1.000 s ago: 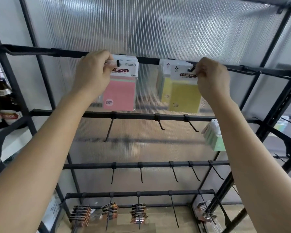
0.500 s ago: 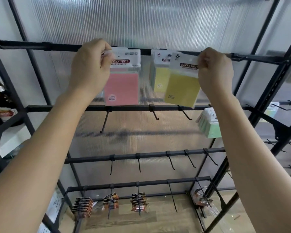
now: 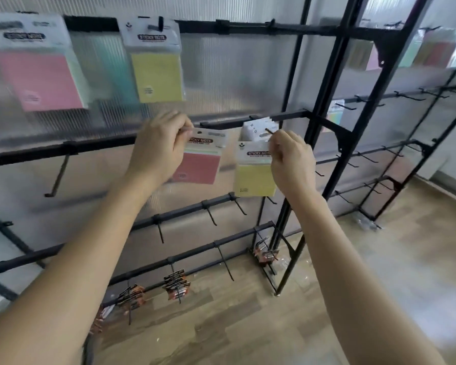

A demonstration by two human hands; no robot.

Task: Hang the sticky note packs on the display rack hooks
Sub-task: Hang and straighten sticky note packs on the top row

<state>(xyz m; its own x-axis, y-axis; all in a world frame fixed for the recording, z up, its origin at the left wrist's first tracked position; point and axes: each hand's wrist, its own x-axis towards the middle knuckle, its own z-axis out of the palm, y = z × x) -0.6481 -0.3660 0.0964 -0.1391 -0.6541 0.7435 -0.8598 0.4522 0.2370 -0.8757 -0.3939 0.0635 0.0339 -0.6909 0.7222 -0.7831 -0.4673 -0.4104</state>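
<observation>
Sticky note packs fill both hands. The left hand [image 3: 159, 150] pinches the white header of a pink pack [image 3: 199, 167] between curled fingers and thumb. The right hand [image 3: 291, 162] pinches the right edge of the header of a yellow pack [image 3: 253, 177] the same way. Both hands show their backs to the camera, with the forearms reaching forward and up.

A narrow gap separates the two held packs. The pink pack's top edge sits level with the second rail [image 3: 95, 146] of the display rack [image 3: 324, 127]. The yellow pack hangs in front of a stack of packs [image 3: 258, 127], with its header just below the tip of the loaded hook [image 3: 268, 130]. Its bottom edge ends just above the third rail [image 3: 184, 210].

A bare hook [image 3: 59, 172] juts out well to the left. On the top rail [image 3: 248, 29] hang an upper pink pack [image 3: 37, 75] and an upper yellow pack [image 3: 156, 72].
</observation>
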